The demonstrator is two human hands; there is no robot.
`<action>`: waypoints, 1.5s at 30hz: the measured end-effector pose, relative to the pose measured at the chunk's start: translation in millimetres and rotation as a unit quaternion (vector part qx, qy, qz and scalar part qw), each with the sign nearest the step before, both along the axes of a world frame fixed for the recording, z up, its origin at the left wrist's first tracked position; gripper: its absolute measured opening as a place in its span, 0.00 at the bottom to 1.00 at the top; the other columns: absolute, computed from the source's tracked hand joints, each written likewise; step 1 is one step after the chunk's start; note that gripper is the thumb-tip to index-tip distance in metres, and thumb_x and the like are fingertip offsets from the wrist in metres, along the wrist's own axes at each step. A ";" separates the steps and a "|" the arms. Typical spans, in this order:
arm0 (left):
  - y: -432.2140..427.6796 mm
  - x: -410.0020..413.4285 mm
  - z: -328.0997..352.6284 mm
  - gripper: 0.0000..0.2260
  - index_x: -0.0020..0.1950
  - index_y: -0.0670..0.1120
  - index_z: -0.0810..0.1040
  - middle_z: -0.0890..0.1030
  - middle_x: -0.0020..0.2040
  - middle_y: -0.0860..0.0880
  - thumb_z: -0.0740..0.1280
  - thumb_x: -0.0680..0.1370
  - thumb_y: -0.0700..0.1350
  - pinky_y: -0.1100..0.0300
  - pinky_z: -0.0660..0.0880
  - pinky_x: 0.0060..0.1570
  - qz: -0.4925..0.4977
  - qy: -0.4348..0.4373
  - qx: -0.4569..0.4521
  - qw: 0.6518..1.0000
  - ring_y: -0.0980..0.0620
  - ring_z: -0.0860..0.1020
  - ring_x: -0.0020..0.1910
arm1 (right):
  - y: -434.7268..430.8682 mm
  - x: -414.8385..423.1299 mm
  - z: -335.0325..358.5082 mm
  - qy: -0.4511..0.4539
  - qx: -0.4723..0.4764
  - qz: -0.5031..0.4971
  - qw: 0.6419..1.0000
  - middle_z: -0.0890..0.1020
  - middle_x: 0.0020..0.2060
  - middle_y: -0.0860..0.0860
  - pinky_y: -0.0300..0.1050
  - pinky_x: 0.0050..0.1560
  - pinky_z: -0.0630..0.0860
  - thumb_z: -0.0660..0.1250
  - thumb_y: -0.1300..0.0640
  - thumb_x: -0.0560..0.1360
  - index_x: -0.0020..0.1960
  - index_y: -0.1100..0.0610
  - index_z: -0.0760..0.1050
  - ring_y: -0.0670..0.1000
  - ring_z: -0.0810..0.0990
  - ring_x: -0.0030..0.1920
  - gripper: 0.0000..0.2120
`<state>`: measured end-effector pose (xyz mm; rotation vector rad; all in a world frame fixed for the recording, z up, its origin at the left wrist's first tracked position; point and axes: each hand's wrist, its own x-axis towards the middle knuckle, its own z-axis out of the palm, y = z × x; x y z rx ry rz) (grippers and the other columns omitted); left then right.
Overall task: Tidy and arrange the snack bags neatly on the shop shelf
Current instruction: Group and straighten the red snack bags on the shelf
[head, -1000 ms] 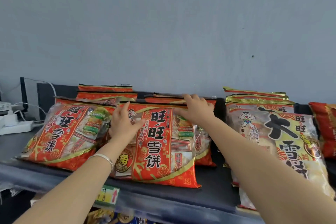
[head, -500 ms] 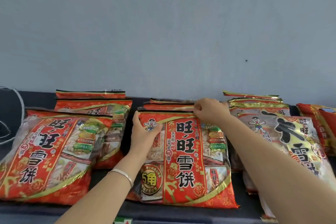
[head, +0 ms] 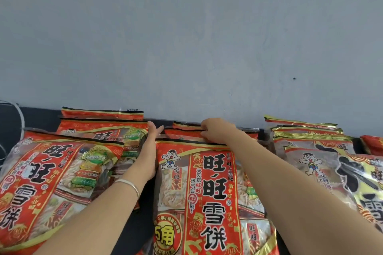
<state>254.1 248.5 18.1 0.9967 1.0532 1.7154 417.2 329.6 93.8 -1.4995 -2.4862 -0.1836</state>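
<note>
Red and gold snack bags lie in stacks on a dark shelf [head: 134, 240]. The middle front bag [head: 207, 192] lies flat with more bags [head: 182, 131] stacked behind it. My left hand [head: 149, 151] is flat with straight fingers in the gap beside this bag's left edge, touching it. My right hand [head: 217, 132] lies on the top seams of the middle stack, fingers curled over the front bag's top edge. A left front bag [head: 51, 182] lies at a slant, with bags [head: 99, 128] behind it.
A stack of larger gold-trimmed bags [head: 310, 163] lies to the right, and another red bag [head: 373, 145] sits at the far right edge. A grey wall [head: 186, 37] rises right behind the shelf. A white cable [head: 19, 114] hangs at the far left.
My left hand has slid off the face of the middle front bag to its left side. My right hand has stayed on the top seams. The view has moved closer to the shelf.
</note>
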 end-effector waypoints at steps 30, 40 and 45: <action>52.7 -3.2 5.2 0.06 0.50 0.44 0.73 0.79 0.47 0.46 0.60 0.81 0.45 0.53 0.75 0.47 0.169 0.273 -0.027 0.947 0.45 0.79 0.47 | 32.9 -2.2 -15.3 0.005 0.064 -0.066 0.996 0.79 0.54 0.55 0.49 0.46 0.72 0.57 0.55 0.80 0.59 0.55 0.73 0.57 0.78 0.52 0.11; 62.1 -20.4 7.1 0.11 0.53 0.40 0.74 0.78 0.51 0.44 0.59 0.82 0.47 0.47 0.74 0.54 0.257 0.294 -0.022 0.920 0.43 0.77 0.52 | 37.4 -24.9 -10.7 0.059 0.127 -0.050 0.989 0.77 0.44 0.53 0.45 0.38 0.68 0.54 0.61 0.79 0.54 0.55 0.71 0.55 0.74 0.40 0.09; 64.8 -27.5 -3.7 0.14 0.52 0.41 0.74 0.79 0.52 0.43 0.58 0.81 0.51 0.47 0.75 0.54 0.225 0.253 -0.056 0.939 0.43 0.78 0.50 | 37.9 -27.4 -18.5 0.065 0.128 -0.046 0.988 0.78 0.46 0.53 0.46 0.39 0.67 0.54 0.62 0.79 0.54 0.55 0.72 0.55 0.73 0.39 0.10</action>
